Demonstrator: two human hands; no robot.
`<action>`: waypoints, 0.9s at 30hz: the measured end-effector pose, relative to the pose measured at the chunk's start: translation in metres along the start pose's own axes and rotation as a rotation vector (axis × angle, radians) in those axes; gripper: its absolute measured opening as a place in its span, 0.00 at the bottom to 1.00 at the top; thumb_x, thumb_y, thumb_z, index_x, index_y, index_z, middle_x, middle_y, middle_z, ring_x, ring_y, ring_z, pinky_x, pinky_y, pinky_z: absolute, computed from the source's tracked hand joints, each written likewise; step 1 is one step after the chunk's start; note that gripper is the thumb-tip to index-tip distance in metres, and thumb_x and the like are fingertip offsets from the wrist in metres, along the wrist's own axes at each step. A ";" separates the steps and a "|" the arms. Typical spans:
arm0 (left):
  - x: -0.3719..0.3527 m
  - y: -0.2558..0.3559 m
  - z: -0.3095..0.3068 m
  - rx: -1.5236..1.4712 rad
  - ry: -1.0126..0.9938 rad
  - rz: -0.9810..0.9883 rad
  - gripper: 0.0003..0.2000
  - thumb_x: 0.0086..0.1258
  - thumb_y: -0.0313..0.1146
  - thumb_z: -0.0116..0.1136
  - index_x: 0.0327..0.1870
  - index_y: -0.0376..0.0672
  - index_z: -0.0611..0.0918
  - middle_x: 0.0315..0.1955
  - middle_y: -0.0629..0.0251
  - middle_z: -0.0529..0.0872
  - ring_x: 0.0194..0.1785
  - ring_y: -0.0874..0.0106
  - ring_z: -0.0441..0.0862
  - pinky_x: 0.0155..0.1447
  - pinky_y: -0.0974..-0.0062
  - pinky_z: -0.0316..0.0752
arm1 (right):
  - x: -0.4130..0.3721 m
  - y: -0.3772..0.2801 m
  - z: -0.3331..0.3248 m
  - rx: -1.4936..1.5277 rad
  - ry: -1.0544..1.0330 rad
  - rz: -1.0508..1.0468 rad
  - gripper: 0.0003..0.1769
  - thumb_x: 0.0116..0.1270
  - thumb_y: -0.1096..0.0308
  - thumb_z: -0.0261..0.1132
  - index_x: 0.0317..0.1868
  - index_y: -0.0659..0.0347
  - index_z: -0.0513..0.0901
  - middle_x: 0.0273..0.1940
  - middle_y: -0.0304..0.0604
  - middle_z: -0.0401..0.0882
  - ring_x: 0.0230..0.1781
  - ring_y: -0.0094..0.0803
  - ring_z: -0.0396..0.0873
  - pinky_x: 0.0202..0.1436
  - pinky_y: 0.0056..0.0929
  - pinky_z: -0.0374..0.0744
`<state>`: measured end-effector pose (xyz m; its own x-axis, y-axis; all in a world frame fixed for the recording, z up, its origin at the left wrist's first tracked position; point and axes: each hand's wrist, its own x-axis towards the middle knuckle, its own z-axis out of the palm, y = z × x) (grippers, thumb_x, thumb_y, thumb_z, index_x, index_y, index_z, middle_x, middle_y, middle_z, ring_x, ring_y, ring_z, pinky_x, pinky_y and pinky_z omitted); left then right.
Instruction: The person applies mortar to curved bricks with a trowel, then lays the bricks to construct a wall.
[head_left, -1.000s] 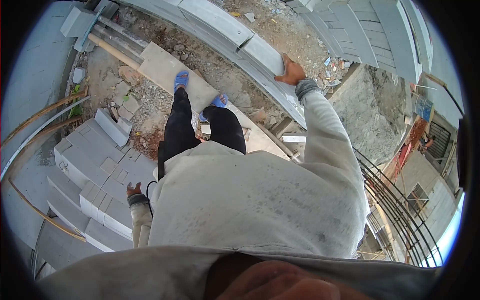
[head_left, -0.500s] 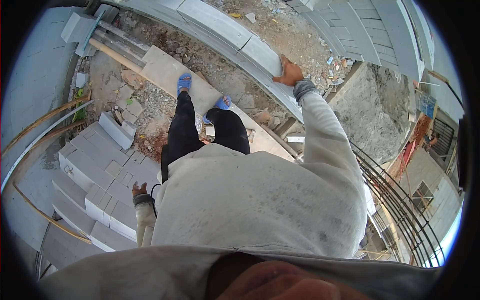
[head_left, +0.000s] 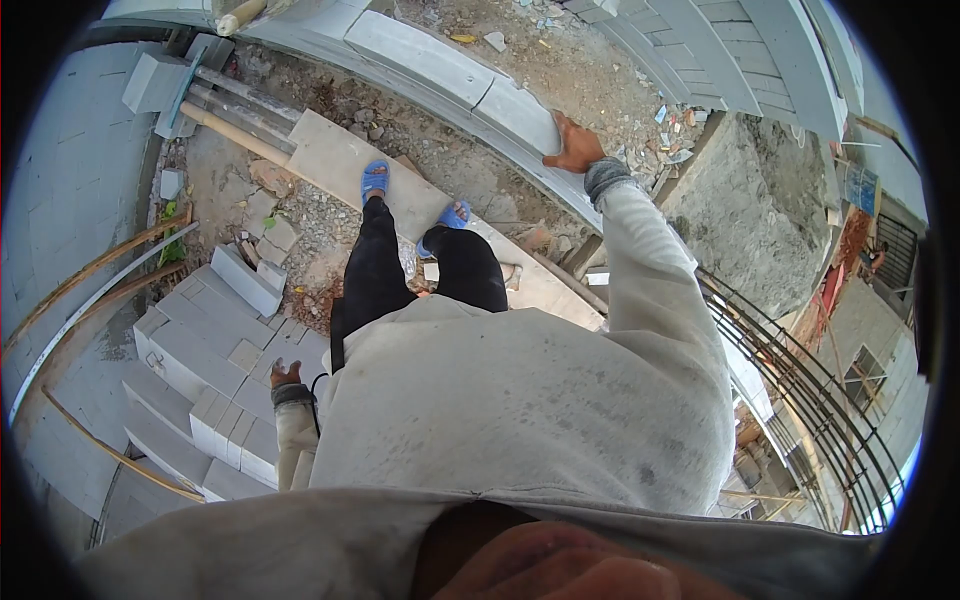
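My right hand (head_left: 574,144) is at the end of a light grey block (head_left: 519,117) on top of the low wall. Its thumb lies on the near side and its fingers are by the far side, spanning the block's end. My left hand (head_left: 286,373) hangs low at my side, fingers slightly curled and apart, with nothing visible in it. Beside and below it is a stack of grey blocks (head_left: 205,345). Another block (head_left: 424,60) sits in line on the same wall, left of the one at my right hand.
My feet, in blue sandals (head_left: 374,180), stand on a narrow plank (head_left: 330,150) over rubble. Bamboo poles (head_left: 240,136) lie at the plank's far end. Curved rebar (head_left: 800,370) stands at the right. A rough concrete slab (head_left: 750,215) lies beyond my right arm.
The view has shifted slightly, so the block stack and left-side poles appear a little further right and lower. A pole end now shows at the top left. My right hand stays at the block.
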<state>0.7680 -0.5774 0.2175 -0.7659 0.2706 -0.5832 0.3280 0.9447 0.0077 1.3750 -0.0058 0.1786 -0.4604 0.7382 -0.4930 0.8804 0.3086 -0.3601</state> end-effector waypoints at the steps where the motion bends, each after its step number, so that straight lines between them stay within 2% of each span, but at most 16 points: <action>1: -0.002 0.006 0.001 -0.002 -0.004 0.007 0.35 0.53 0.41 0.73 0.62 0.33 0.76 0.56 0.39 0.81 0.60 0.50 0.80 0.63 0.58 0.74 | -0.001 -0.001 0.000 -0.006 -0.001 0.002 0.60 0.43 0.47 0.74 0.73 0.66 0.57 0.53 0.68 0.78 0.49 0.59 0.81 0.57 0.45 0.79; 5: 0.032 0.000 0.015 0.048 0.015 0.133 0.35 0.52 0.41 0.74 0.61 0.34 0.77 0.53 0.41 0.83 0.58 0.49 0.81 0.62 0.59 0.75 | -0.003 -0.005 0.000 0.004 0.023 -0.006 0.60 0.43 0.48 0.74 0.73 0.66 0.57 0.54 0.67 0.78 0.48 0.58 0.82 0.56 0.46 0.79; 7: 0.050 0.033 0.014 0.150 0.000 0.232 0.34 0.51 0.41 0.75 0.60 0.35 0.77 0.52 0.42 0.83 0.57 0.49 0.81 0.61 0.59 0.75 | -0.005 -0.005 0.002 -0.001 0.020 -0.004 0.60 0.44 0.47 0.75 0.74 0.65 0.57 0.56 0.66 0.77 0.49 0.58 0.81 0.56 0.46 0.79; 9: 0.086 0.074 0.015 0.092 -0.035 0.408 0.34 0.51 0.42 0.76 0.59 0.37 0.78 0.52 0.43 0.83 0.57 0.50 0.81 0.62 0.60 0.75 | -0.008 -0.011 -0.006 -0.023 0.002 0.017 0.60 0.44 0.47 0.76 0.74 0.63 0.56 0.59 0.65 0.75 0.52 0.59 0.80 0.58 0.46 0.78; 10: 0.088 0.115 0.007 0.122 -0.020 0.488 0.33 0.52 0.42 0.76 0.59 0.38 0.78 0.52 0.44 0.83 0.57 0.51 0.81 0.62 0.60 0.74 | -0.015 -0.024 -0.018 -0.080 -0.041 0.067 0.57 0.47 0.48 0.75 0.74 0.62 0.59 0.61 0.64 0.74 0.53 0.57 0.80 0.59 0.46 0.78; 13: 0.075 0.259 -0.006 0.124 -0.025 0.827 0.32 0.55 0.40 0.75 0.61 0.39 0.77 0.54 0.45 0.82 0.59 0.53 0.80 0.63 0.62 0.74 | -0.021 -0.020 -0.003 -0.118 0.180 0.103 0.50 0.52 0.49 0.73 0.72 0.60 0.63 0.59 0.61 0.76 0.54 0.55 0.80 0.59 0.49 0.77; 14: 0.059 0.311 -0.012 0.104 -0.061 0.968 0.32 0.56 0.40 0.74 0.62 0.38 0.76 0.55 0.45 0.82 0.60 0.52 0.79 0.63 0.63 0.73 | -0.031 -0.020 0.007 -0.104 0.437 0.105 0.38 0.60 0.56 0.69 0.69 0.57 0.69 0.57 0.58 0.79 0.54 0.51 0.81 0.56 0.44 0.79; 15: 0.036 0.362 -0.019 0.086 -0.107 1.107 0.32 0.57 0.40 0.73 0.62 0.37 0.76 0.56 0.45 0.81 0.60 0.51 0.79 0.64 0.63 0.73 | -0.053 -0.033 0.009 0.147 0.625 0.128 0.35 0.61 0.57 0.68 0.68 0.57 0.70 0.55 0.57 0.80 0.53 0.50 0.82 0.55 0.43 0.79; 17: 0.003 0.447 -0.014 0.157 -0.088 1.244 0.31 0.60 0.41 0.71 0.63 0.37 0.75 0.57 0.46 0.80 0.62 0.52 0.77 0.66 0.63 0.71 | -0.119 -0.079 0.010 0.630 1.015 0.173 0.30 0.64 0.61 0.67 0.66 0.58 0.73 0.52 0.54 0.82 0.49 0.48 0.84 0.52 0.39 0.81; 19: -0.027 0.512 0.005 0.008 -0.217 1.449 0.30 0.63 0.42 0.69 0.63 0.37 0.75 0.59 0.47 0.80 0.64 0.51 0.76 0.67 0.61 0.69 | -0.162 -0.103 0.092 0.936 1.072 0.411 0.24 0.66 0.64 0.65 0.62 0.57 0.76 0.44 0.54 0.84 0.42 0.45 0.85 0.47 0.36 0.81; 20: -0.046 0.538 0.011 0.068 -0.182 1.574 0.30 0.62 0.43 0.69 0.63 0.37 0.75 0.59 0.46 0.79 0.64 0.50 0.75 0.68 0.60 0.68 | -0.165 -0.102 0.173 0.823 1.129 0.525 0.21 0.67 0.64 0.65 0.59 0.58 0.79 0.33 0.53 0.84 0.35 0.45 0.85 0.43 0.39 0.81; 21: -0.064 0.564 0.019 0.131 -0.145 1.705 0.31 0.62 0.44 0.69 0.63 0.37 0.75 0.59 0.45 0.78 0.64 0.50 0.75 0.69 0.58 0.67 | -0.186 -0.114 0.219 1.146 0.783 0.783 0.20 0.66 0.65 0.64 0.57 0.58 0.79 0.30 0.53 0.84 0.35 0.47 0.86 0.43 0.42 0.81; 22: -0.078 0.591 0.031 0.194 -0.112 1.842 0.32 0.61 0.45 0.69 0.63 0.36 0.75 0.60 0.44 0.78 0.65 0.49 0.74 0.69 0.57 0.65 | -0.194 -0.117 0.301 1.108 0.687 0.870 0.20 0.63 0.67 0.64 0.56 0.60 0.79 0.28 0.52 0.85 0.33 0.48 0.86 0.42 0.44 0.81; 23: -0.087 0.611 0.043 0.299 -0.111 1.941 0.34 0.59 0.45 0.70 0.65 0.37 0.73 0.63 0.44 0.74 0.67 0.49 0.71 0.71 0.54 0.62 | -0.205 -0.121 0.351 1.128 0.340 1.043 0.26 0.59 0.66 0.66 0.58 0.63 0.78 0.36 0.59 0.85 0.39 0.50 0.86 0.47 0.44 0.81; 25: -0.098 0.636 0.069 0.399 -0.023 2.127 0.40 0.56 0.43 0.74 0.70 0.38 0.68 0.68 0.45 0.69 0.71 0.49 0.66 0.72 0.56 0.61 | -0.185 -0.132 0.555 1.026 0.491 1.067 0.26 0.58 0.67 0.65 0.58 0.63 0.79 0.44 0.63 0.84 0.45 0.50 0.85 0.49 0.40 0.81; 27: -0.091 0.658 0.096 0.545 0.059 2.270 0.44 0.53 0.46 0.74 0.71 0.40 0.67 0.69 0.41 0.67 0.71 0.45 0.65 0.72 0.51 0.60 | -0.154 -0.122 0.639 1.043 0.278 1.229 0.29 0.55 0.65 0.67 0.59 0.64 0.78 0.50 0.67 0.81 0.53 0.53 0.82 0.57 0.42 0.78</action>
<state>1.1062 0.0016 0.1977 0.8950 0.4421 0.0587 0.4192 -0.8789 0.2275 1.2659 -0.5402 -0.2076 0.5537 0.3348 -0.7624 0.1745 -0.9419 -0.2869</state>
